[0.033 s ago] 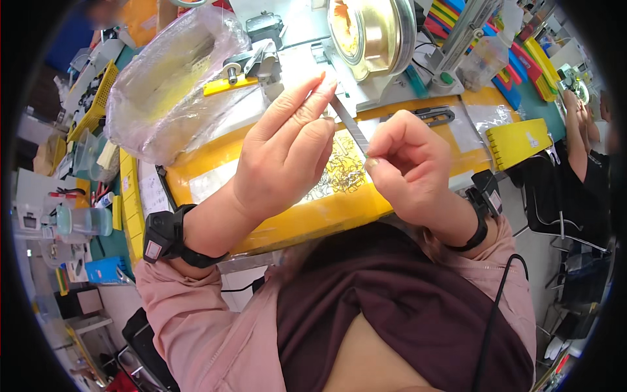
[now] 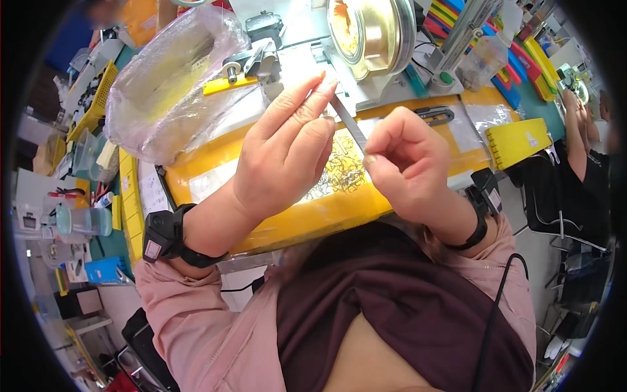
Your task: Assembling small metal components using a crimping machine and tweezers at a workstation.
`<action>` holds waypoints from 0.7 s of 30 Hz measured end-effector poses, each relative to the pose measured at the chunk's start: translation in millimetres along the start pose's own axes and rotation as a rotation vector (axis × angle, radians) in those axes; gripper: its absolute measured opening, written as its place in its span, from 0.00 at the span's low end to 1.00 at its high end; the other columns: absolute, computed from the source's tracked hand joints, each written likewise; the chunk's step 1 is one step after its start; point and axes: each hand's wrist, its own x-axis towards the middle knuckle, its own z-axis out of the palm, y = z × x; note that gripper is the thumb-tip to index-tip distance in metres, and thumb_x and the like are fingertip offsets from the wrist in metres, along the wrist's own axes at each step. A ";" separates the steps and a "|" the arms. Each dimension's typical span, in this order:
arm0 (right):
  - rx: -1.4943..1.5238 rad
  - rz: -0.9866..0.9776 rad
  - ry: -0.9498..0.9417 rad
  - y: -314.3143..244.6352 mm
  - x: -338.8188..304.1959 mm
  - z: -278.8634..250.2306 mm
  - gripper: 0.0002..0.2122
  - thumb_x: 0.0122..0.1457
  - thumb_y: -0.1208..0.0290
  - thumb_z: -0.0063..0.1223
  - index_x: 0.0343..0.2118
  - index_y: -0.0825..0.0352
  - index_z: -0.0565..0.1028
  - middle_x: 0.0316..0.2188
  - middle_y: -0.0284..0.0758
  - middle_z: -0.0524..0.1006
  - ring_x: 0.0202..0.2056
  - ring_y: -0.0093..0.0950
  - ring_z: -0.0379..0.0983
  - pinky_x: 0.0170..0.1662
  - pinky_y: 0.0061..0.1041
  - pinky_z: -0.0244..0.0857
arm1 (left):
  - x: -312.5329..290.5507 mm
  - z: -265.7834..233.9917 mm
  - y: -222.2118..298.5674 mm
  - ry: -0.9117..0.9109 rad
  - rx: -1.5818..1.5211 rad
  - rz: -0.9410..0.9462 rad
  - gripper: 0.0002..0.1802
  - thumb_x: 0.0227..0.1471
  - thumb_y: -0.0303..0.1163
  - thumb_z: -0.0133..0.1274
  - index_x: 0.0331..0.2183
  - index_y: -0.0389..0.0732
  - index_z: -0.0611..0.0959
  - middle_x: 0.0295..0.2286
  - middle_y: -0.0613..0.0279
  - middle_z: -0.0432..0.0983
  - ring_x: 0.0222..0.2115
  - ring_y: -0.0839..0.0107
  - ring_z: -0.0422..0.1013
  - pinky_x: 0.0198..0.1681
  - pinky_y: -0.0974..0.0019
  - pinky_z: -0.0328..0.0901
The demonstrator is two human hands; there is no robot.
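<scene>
A narrow, flat grey strip [image 2: 347,119] slants between my hands, below a bench machine with a large gold-coloured spool [image 2: 375,39]. My right hand [image 2: 413,163] pinches its lower end between thumb and curled fingers. At the upper end, my left hand [image 2: 277,150] has its long fingers stretched forward, tips pressed together on the strip; its thumb is hidden. Beneath the hands lies a loose heap of small, thin, curled pieces [image 2: 347,171], some gold-coloured and some dark, on the yellow-covered work surface [image 2: 313,225].
A crumpled clear plastic bag [image 2: 173,85] lies at the left. A black-handled cutter [image 2: 434,115] rests beyond my right hand. Yellow bins [image 2: 519,144] and coloured trays [image 2: 509,78] stand at the right, where another person's hands [image 2: 575,111] are at work.
My right hand has shifted very slightly left and up along the strip's line. My left hand stays in place.
</scene>
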 end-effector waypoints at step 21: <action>-0.739 0.226 -0.026 12.7 -30.6 -102.9 0.07 0.46 0.76 0.52 0.26 0.68 0.66 0.16 0.32 0.68 0.19 0.17 0.62 0.23 0.18 0.57 | 3.1 -7.5 4.0 0.058 -0.531 -0.553 0.03 0.38 0.21 0.55 0.23 0.36 0.78 0.32 0.49 0.75 0.38 0.60 0.71 0.38 0.67 0.64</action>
